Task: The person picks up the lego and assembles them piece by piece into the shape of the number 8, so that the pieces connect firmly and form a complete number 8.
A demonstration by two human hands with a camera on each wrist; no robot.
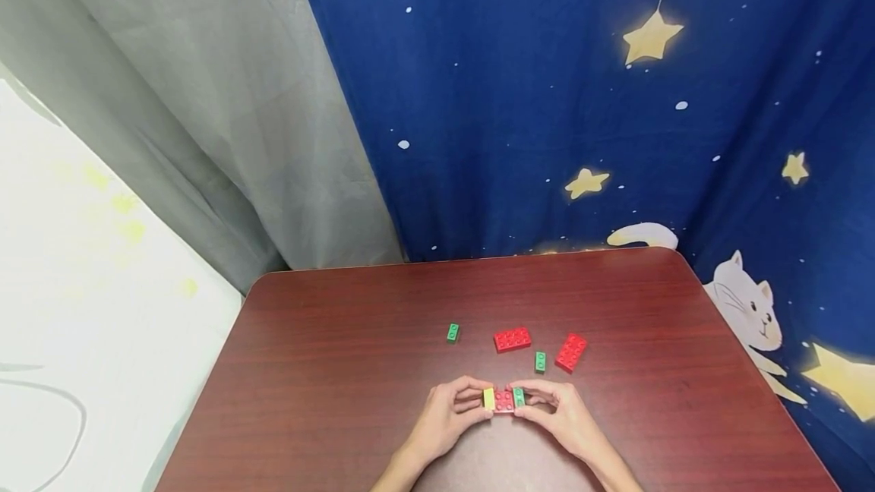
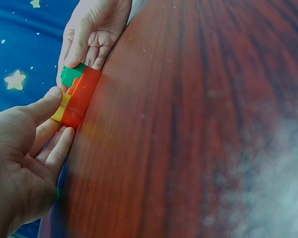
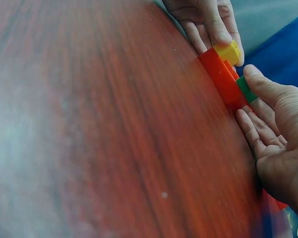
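A red toy building brick (image 1: 503,400) lies on the table near its front, with studs showing in the middle of its top. On its left end sits a yellow brick (image 1: 488,399), pinched between the thumb and fingers of my left hand (image 1: 443,417). A green two-stud brick (image 1: 519,397) sits on the right end, and my right hand (image 1: 563,414) pinches it the same way. Both wrist views show the yellow brick (image 3: 228,52) and the green brick (image 2: 73,75) on top of the red one, with a gap between them. Fingertips partly cover both ends.
Beyond the hands lie two loose red bricks (image 1: 513,339), the other red brick (image 1: 570,352) being further right. One small green brick (image 1: 540,362) lies between them, another green brick (image 1: 453,333) to the left. The brown table (image 1: 328,370) ends against grey and blue curtains (image 1: 492,135).
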